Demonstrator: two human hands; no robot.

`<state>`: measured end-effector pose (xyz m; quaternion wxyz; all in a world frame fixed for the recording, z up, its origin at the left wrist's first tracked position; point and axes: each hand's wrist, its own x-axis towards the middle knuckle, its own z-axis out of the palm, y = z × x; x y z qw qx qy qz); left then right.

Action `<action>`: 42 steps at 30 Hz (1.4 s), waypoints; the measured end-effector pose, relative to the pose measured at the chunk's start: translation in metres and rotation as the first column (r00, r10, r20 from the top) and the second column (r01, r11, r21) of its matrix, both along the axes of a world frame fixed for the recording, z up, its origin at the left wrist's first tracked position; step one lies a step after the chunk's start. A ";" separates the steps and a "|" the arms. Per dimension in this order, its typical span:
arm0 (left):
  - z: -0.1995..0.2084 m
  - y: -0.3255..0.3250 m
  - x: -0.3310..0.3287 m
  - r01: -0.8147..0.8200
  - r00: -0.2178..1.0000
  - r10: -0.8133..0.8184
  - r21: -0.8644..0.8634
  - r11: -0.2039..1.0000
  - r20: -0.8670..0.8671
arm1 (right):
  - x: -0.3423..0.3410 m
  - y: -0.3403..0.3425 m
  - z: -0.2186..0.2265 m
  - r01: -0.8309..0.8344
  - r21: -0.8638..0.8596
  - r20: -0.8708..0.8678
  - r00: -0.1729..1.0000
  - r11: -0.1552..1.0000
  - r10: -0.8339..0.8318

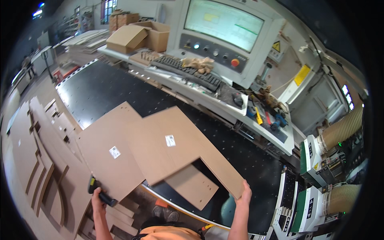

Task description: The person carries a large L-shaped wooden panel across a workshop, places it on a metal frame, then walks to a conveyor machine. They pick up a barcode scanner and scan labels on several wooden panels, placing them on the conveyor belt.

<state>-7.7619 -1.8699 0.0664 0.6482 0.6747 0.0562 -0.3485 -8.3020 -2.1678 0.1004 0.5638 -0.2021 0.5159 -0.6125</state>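
My left hand (98, 199) is closed round a black and yellow-green handheld barcode scanner (107, 199), beside a brown board (106, 140) with a white label. At the right, my right hand (244, 194) grips the narrow end of a notched brown panel (176, 124), which carries another white label (170, 141). This panel overlaps the labelled board on its left and lies over the black machine table (256, 176). Under its notch shows a smaller brown piece (194, 186) with small holes near one end.
Stacked cut boards (44, 160) lie at the left. Beyond the table stands a control console with a screen (224, 22) and a red button (235, 63). A keyboard (186, 72), gloves (199, 64) and tools rest on its shelf. Machine units with hoses (340, 126) stand right.
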 end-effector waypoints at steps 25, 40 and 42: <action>-0.023 -0.049 0.005 0.134 0.989 -0.128 -0.086 0.987 0.074 | 0.025 -0.062 -0.039 -0.527 -0.080 -0.982 -0.106 0.846 -0.159; -0.026 -0.095 -0.063 0.273 0.962 -0.271 -0.060 0.960 0.042 | -0.101 -0.080 -0.038 -0.563 -0.075 -0.981 -0.109 0.823 -0.164; -0.024 -0.100 -0.071 0.306 0.952 -0.304 -0.061 0.950 0.046 | -0.107 -0.082 -0.038 -0.588 -0.102 -0.977 -0.094 0.803 -0.192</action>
